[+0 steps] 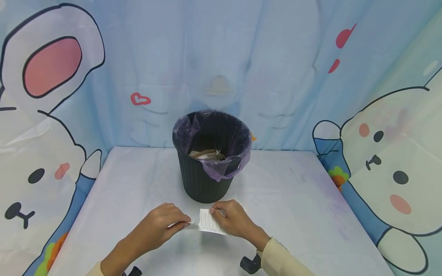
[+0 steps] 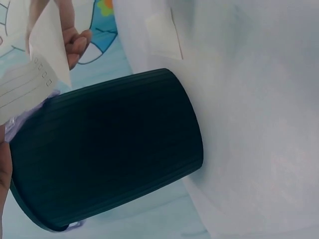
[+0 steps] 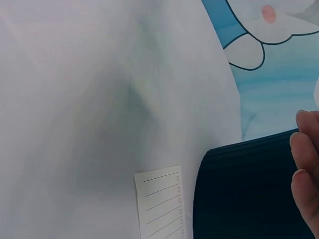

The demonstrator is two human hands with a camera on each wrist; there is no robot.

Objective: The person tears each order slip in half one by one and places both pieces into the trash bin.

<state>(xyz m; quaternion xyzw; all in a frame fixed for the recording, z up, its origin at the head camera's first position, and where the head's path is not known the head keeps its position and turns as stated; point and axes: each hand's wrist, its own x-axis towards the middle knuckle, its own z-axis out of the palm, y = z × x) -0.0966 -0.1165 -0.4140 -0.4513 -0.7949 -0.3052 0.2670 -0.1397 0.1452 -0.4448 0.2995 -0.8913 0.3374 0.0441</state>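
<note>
Both hands work on a lined sheet of paper [image 1: 208,223] with small checkboxes, held up in front of the bin. My right hand [image 1: 234,219] pinches it at its upper right, thumb and fingers together. To the left, my left hand [image 1: 159,225] pinches a thin white paper edge beside the sheet's left side. In the left wrist view, the lined paper [image 2: 22,92] stretches up from the left fingertips, and a blank white flap [image 2: 50,42] overlaps the right hand. Another lined sheet [image 3: 160,201] lies flat on the table by the bin's base.
A dark ribbed bin [image 1: 207,184] stands behind the hands, lined with a purple bag [image 1: 243,157]. Paper and cardboard scraps [image 1: 208,154] lie inside it. The table has a white cover [image 1: 293,199]. A blue curtain with cartoon rabbits [image 1: 276,57] hangs around it.
</note>
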